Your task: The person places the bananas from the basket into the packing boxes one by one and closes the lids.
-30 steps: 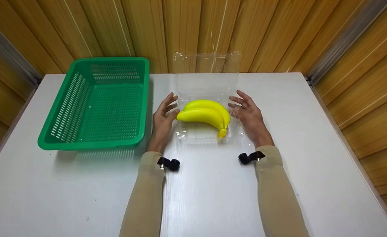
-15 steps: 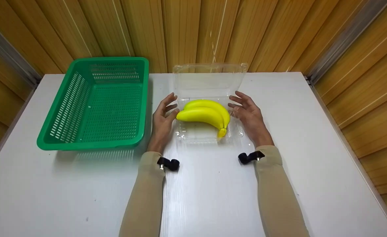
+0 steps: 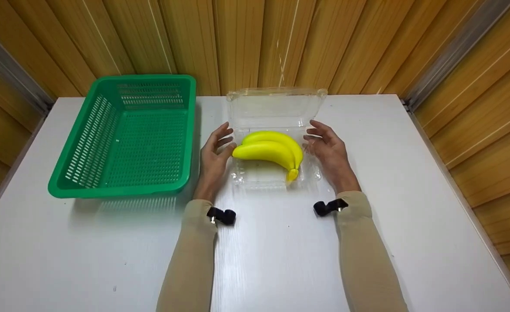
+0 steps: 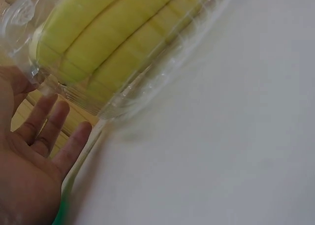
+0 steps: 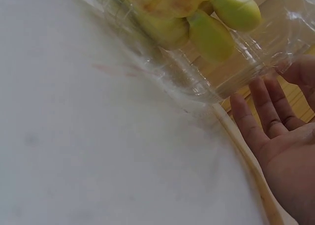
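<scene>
A bunch of yellow bananas (image 3: 272, 151) lies in the base of a clear plastic clamshell box (image 3: 261, 175), stem toward the near right. The box's hinged lid (image 3: 274, 108) stands raised at the back. Along the left side is my left hand (image 3: 214, 158), its thumb at the rim beside a banana tip and its fingers extended. On the opposite side my right hand (image 3: 331, 158) has its fingers loosely extended, with the thumb near the rim. Both wrist views show fingers next to the box wall; whether every fingertip touches it, I cannot tell.
A green perforated plastic basket (image 3: 148, 147) stands left of the box, close to my left hand. All of it is on a white table (image 3: 276, 260). Wooden plank walls (image 3: 237, 43) rise behind the table and at both sides.
The lid's top edge has dropped lower in the head view and its tilt has changed, mostly in the first half second. Both hands and the bananas have stayed nearly still.
</scene>
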`<state>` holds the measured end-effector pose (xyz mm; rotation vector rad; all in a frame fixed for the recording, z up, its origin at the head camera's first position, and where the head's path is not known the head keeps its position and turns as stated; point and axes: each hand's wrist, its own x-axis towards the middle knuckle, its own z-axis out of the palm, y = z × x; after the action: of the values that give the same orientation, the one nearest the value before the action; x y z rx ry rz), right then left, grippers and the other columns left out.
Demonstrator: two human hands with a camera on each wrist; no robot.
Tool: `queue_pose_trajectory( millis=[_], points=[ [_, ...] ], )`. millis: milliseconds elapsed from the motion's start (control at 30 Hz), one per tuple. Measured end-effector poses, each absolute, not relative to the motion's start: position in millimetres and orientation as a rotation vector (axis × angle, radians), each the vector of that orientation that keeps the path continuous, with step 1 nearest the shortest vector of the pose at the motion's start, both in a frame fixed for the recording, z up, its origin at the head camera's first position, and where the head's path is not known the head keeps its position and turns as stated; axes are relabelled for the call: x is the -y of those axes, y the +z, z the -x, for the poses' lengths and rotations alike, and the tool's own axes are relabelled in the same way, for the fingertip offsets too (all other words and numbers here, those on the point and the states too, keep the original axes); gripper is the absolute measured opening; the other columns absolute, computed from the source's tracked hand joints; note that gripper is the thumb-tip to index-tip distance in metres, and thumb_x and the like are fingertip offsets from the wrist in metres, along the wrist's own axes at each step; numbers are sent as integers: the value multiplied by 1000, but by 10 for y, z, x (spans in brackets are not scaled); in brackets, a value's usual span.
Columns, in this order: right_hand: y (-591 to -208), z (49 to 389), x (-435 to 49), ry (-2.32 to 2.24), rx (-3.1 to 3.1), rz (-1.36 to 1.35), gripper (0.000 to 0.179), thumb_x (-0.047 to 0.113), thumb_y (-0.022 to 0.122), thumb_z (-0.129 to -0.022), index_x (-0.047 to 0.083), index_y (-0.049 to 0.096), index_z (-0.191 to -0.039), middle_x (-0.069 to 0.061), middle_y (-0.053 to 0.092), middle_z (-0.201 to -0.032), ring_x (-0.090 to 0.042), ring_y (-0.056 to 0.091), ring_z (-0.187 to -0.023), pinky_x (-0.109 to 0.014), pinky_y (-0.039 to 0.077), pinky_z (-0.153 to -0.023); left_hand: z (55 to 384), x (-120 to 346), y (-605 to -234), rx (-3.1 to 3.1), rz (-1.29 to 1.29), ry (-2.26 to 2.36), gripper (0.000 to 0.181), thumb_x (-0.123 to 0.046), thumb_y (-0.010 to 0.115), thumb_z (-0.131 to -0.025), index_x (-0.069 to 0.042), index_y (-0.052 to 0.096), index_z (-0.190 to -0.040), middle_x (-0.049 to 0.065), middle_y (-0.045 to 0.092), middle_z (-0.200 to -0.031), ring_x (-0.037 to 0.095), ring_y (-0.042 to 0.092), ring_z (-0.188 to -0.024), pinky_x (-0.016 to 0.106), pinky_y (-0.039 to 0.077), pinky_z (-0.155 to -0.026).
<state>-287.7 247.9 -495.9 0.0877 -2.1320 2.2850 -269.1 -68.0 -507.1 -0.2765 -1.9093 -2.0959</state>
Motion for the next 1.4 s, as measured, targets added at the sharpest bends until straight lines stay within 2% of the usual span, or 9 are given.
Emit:
queue_pose_trajectory(
  millis=[367,600,800,1000,1133,1233,1400],
  points=[
    [-4949,2882,-2471,2267,2121,-119,55,-1,57,-100,18,57,-152,-14,53,-148,-29,56,-134,-35,51,-109,2688,685,-5063,1905,261,-2057,50,6,67,-100,2,55,-149,19,62,-142,41,59,-128,47,49,-110],
    [-4950,2880,-2466,2297,2061,-119,48,-4,59,-101,10,59,-147,-17,57,-146,-32,61,-129,-38,54,-106,2675,681,-5060,1865,258,-2112,45,8,66,-99,5,56,-144,22,60,-143,44,58,-129,46,49,-112],
    [-4930,2845,-2466,2335,2032,-104,40,5,62,-104,4,59,-144,-17,60,-144,-34,62,-127,-40,55,-105,2662,683,-5064,1821,241,-2164,42,9,67,-98,6,57,-139,22,63,-139,45,62,-123,39,54,-105],
    [-4930,2829,-2473,2339,2062,-63,35,7,68,-102,6,66,-137,-15,62,-142,-29,62,-125,-36,55,-101,2676,700,-5067,1803,246,-2167,35,14,65,-95,9,60,-130,24,65,-135,38,65,-119,37,55,-103],
    [-4929,2831,-2476,2342,2059,-61,34,11,65,-106,3,66,-139,-16,61,-143,-31,60,-128,-36,54,-105,2672,712,-5050,1843,222,-2183,32,8,66,-99,10,62,-131,23,65,-137,36,65,-120,35,56,-101],
    [-4927,2833,-2483,2331,2086,-44,35,21,65,-107,5,67,-138,-14,61,-145,-29,59,-131,-34,52,-107,2653,721,-5032,1875,190,-2212,33,4,65,-101,7,63,-134,21,65,-138,34,65,-122,32,57,-96],
    [-4922,2826,-2503,2368,2072,-47,35,26,61,-108,8,69,-137,-12,62,-145,-30,56,-135,-36,48,-111,2631,735,-5020,1895,157,-2239,32,-1,58,-105,5,65,-136,18,66,-138,34,64,-122,37,57,-94]
  ],
)
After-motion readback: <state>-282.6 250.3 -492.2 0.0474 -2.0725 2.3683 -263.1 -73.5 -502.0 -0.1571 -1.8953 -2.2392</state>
